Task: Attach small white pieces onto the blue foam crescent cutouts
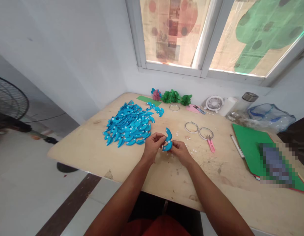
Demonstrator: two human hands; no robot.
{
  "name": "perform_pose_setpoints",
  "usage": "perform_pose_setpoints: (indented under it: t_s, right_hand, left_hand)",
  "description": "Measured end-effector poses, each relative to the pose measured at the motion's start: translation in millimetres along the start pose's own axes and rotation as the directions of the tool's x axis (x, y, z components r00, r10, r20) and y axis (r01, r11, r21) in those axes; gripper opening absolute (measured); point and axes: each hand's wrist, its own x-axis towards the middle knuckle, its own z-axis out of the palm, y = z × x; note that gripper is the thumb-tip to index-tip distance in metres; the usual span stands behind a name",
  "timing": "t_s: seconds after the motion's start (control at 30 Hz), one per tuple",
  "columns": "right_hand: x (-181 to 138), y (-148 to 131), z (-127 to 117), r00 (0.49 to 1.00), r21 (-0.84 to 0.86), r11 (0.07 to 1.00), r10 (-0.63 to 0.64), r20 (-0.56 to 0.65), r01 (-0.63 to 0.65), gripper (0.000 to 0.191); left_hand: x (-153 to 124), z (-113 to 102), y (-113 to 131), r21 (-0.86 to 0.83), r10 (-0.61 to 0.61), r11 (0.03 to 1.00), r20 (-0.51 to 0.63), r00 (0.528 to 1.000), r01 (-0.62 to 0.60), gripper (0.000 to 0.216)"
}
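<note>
Both my hands meet over the middle of the wooden table. My left hand and my right hand pinch a curved blue foam piece between them, fingers closed on its lower end. Its upper tip sticks up free. A large heap of similar blue foam pieces with small white dots lies just left of my hands. Small white dots are scattered on the table to the right of the held piece.
Metal rings and pink snips lie to the right. Green sheets and a pen sit further right. Along the back stand green and pink paper flowers, a small white fan, a jar and a plastic bag.
</note>
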Motion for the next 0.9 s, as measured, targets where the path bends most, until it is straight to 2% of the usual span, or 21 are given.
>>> perform_pose_setpoints:
  t_s: [0.37,0.63,0.9]
  right_hand:
    - [1.2,2.4,-0.5,1.000,0.080,0.997,0.003,-0.014,-0.002,0.022]
    - [1.7,6.2,-0.9,0.999,0.271,0.962,0.041,-0.004,-0.038,0.017]
    - [-2.9,-2.2,1.1,0.995,0.414,0.907,0.047,0.086,-0.079,0.014]
  left_hand:
    - [-0.5,-5.4,-4.6,-0.040,-0.005,0.999,0.033,0.999,0.006,0.025]
    - [-5.7,-14.4,-1.9,0.018,0.077,0.997,0.149,0.986,-0.081,0.037]
    - [-3.0,-14.0,-3.8,0.011,0.153,0.987,0.211,0.965,-0.159,0.035]
